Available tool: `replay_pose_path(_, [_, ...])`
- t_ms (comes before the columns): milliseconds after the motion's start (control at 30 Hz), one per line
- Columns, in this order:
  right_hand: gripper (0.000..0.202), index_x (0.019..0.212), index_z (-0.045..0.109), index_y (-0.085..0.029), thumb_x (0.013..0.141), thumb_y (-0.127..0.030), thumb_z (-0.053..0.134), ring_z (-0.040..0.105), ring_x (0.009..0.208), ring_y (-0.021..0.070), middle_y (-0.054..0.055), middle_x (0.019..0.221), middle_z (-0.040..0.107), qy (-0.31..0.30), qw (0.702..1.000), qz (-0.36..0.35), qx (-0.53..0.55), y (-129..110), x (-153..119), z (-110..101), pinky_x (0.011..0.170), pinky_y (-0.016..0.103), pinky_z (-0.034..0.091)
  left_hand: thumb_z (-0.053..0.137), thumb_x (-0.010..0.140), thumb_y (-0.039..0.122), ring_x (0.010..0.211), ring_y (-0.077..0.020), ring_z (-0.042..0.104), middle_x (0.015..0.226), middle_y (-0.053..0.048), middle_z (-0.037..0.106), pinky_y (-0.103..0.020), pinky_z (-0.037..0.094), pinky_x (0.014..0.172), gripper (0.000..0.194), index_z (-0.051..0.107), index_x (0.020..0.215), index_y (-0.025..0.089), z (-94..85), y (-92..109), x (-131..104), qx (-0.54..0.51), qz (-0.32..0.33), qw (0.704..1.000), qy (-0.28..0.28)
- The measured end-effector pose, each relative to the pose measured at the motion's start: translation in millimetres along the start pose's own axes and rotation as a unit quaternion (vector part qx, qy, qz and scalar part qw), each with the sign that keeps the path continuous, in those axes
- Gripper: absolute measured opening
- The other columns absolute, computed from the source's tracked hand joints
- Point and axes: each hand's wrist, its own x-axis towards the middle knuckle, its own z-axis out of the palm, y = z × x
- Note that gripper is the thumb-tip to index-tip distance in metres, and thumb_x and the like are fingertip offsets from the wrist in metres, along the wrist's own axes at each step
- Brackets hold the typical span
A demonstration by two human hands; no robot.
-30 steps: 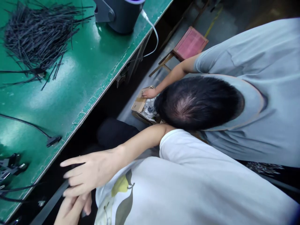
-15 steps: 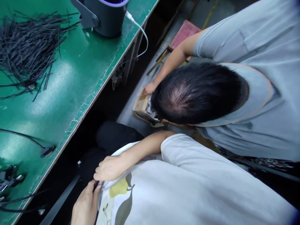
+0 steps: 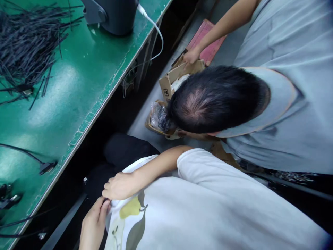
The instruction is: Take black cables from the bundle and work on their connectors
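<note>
My right hand [image 3: 119, 185] is curled in my lap, against the hem of my white shirt [image 3: 208, 208] with its pear print. My left hand [image 3: 93, 222] comes up from below, and its fingertips meet the right hand's fingers. Between them they pinch a small dark piece [image 3: 105, 200], mostly hidden by the fingers. Both hands are below the edge of the green workbench [image 3: 78, 104].
A pile of thin black strips [image 3: 26, 45] and a dark cylindrical device [image 3: 114, 14] with a white cable [image 3: 156, 34] sit on the bench. Black leads with plugs [image 3: 47, 167] lie at its left. A co-worker in a grey shirt [image 3: 286, 104] bends over a cardboard box [image 3: 169, 81] beside a red stool [image 3: 208, 41].
My right hand, spread open a second ago, has closed and drawn back to the shirt hem to meet my left. The co-worker's hand has moved up and lifted a box flap.
</note>
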Motion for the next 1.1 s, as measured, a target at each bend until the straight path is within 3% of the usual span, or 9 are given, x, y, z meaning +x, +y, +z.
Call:
replay_pose_path(133, [0.024, 0.106, 0.058, -0.014, 0.100, -0.028, 0.039, 0.063, 0.093, 0.0190, 0.006, 0.099, 0.067, -0.036, 0.997, -0.013, 0.064, 6.6, 0.2, -1.2, 0.056, 0.029, 0.036, 0.050, 0.082, 0.054, 0.083, -0.0277, 0.068, 0.091, -0.008, 0.073, -0.032, 0.052, 0.071, 0.039, 0.066, 0.098, 0.023, -1.6, -0.7, 2.5, -0.010, 0.006, 0.999, 0.033])
replay_pose_path(300, [0.020, 0.098, 0.059, -0.016, 0.099, -0.024, 0.041, 0.063, 0.081, 0.0189, 0.004, 0.091, 0.065, 0.019, 0.993, -0.092, -0.070, 3.1, -7.1, -7.0, 0.050, 0.030, 0.030, 0.045, 0.088, 0.060, 0.083, -0.0228, 0.058, 0.081, -0.004, 0.064, -0.029, 0.047, 0.077, 0.044, 0.059, 0.075, 0.021, -11.0, 8.6, 1.4, -0.168, 0.019, 0.975, -0.142])
replay_pose_path(400, [0.028, 0.091, 0.059, -0.015, 0.101, -0.026, 0.035, 0.061, 0.076, 0.0199, 0.006, 0.086, 0.064, 0.061, 0.977, -0.139, -0.150, -3.7, -12.9, -16.9, 0.049, 0.031, 0.031, 0.044, 0.092, 0.058, 0.082, -0.0215, 0.054, 0.078, -0.004, 0.059, -0.030, 0.042, 0.079, 0.046, 0.059, 0.072, 0.019, -12.7, 17.6, -2.0, -0.225, 0.050, 0.956, -0.184])
replay_pose_path(567, [0.025, 0.093, 0.059, -0.015, 0.100, -0.028, 0.039, 0.059, 0.080, 0.0186, 0.005, 0.088, 0.062, 0.086, 0.974, -0.132, -0.166, -4.3, -17.8, -59.0, 0.054, 0.030, 0.036, 0.043, 0.092, 0.057, 0.058, -0.0164, 0.047, 0.059, 0.003, 0.045, -0.029, 0.040, 0.062, 0.043, 0.057, 0.084, 0.018, -11.0, 30.1, -7.2, -0.384, 0.084, 0.911, -0.123])
replay_pose_path(733, [0.034, 0.097, 0.060, -0.015, 0.099, -0.044, 0.042, 0.062, 0.077, 0.0168, 0.004, 0.089, 0.064, 0.029, 0.984, -0.074, -0.157, -13.9, -10.0, -80.6, 0.053, 0.028, 0.037, 0.039, 0.095, 0.055, 0.059, -0.0147, 0.041, 0.063, 0.002, 0.045, -0.028, 0.034, 0.059, 0.043, 0.051, 0.075, 0.019, -27.3, 41.0, -12.6, -0.278, 0.144, 0.950, -0.019])
replay_pose_path(833, [0.038, 0.091, 0.062, -0.014, 0.099, -0.045, 0.039, 0.062, 0.072, 0.0181, 0.004, 0.082, 0.065, 0.032, 0.978, -0.074, -0.193, -20.7, -7.1, -78.3, 0.052, 0.028, 0.038, 0.035, 0.096, 0.054, 0.057, -0.0142, 0.038, 0.062, 0.003, 0.042, -0.028, 0.032, 0.057, 0.043, 0.052, 0.076, 0.019, -35.6, 39.8, -15.9, -0.277, 0.163, 0.946, -0.034])
replay_pose_path(900, [0.038, 0.092, 0.064, -0.017, 0.098, -0.047, 0.041, 0.062, 0.075, 0.0165, 0.003, 0.085, 0.067, 0.042, 0.975, -0.131, -0.174, -15.5, -5.7, -92.2, 0.056, 0.027, 0.041, 0.036, 0.095, 0.055, 0.056, -0.0138, 0.037, 0.059, 0.004, 0.041, -0.028, 0.031, 0.057, 0.045, 0.053, 0.075, 0.019, -37.9, 36.1, -16.0, -0.307, 0.165, 0.937, -0.032])
replay_pose_path(1000, [0.033, 0.097, 0.066, -0.020, 0.102, -0.035, 0.037, 0.061, 0.091, 0.0131, 0.002, 0.098, 0.067, 0.167, 0.963, -0.160, -0.137, 14.0, 5.7, -149.2, 0.077, 0.024, 0.046, 0.043, 0.093, 0.057, 0.055, -0.0128, 0.037, 0.057, 0.004, 0.040, -0.028, 0.031, 0.057, 0.044, 0.056, 0.081, 0.017, -40.5, 30.2, -12.4, -0.396, 0.142, 0.907, 0.004])
replay_pose_path(1100, [0.033, 0.104, 0.065, -0.015, 0.102, -0.022, 0.033, 0.056, 0.104, 0.0180, 0.010, 0.112, 0.063, 0.385, 0.898, 0.065, -0.203, 58.0, 36.4, -221.6, 0.088, 0.031, 0.044, 0.051, 0.091, 0.056, 0.053, -0.0110, 0.036, 0.059, 0.005, 0.039, -0.026, 0.029, 0.055, 0.041, 0.057, 0.084, 0.017, -42.6, 27.2, -6.8, -0.494, 0.121, 0.861, 0.030])
